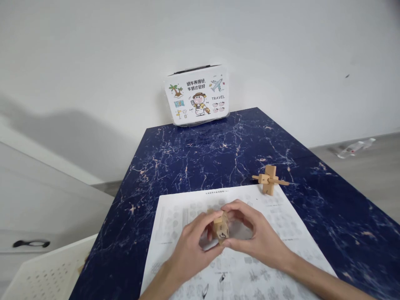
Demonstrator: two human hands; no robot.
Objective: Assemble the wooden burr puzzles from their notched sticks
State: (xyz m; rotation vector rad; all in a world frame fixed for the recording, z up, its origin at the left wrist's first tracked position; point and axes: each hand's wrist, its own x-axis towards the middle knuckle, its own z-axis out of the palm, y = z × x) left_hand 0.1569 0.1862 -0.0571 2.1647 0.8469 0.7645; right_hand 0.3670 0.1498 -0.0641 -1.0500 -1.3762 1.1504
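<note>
Between both hands is a small wooden block puzzle [221, 230], marked with dark characters on its near faces. My left hand [193, 237] grips it from the left, thumb and fingers closed on its side. From the right, the fingertips and thumb of my right hand [258, 233] pinch the same puzzle. Both hands are above a printed white sheet [175, 258] with rows of small diagrams. Beyond my right hand, a cross-shaped wooden puzzle [269, 180] with numbered pieces rests at the sheet's far edge. The far side of the held puzzle is partly hidden by fingers.
A white case with travel cartoons [200, 98] leans against the wall at the back of the blue marbled table [200, 158]. A white perforated basket [46, 275] stands low at the left, near a cabinet handle [31, 243]. Clear plastic bottles [356, 148] lie on the floor at right.
</note>
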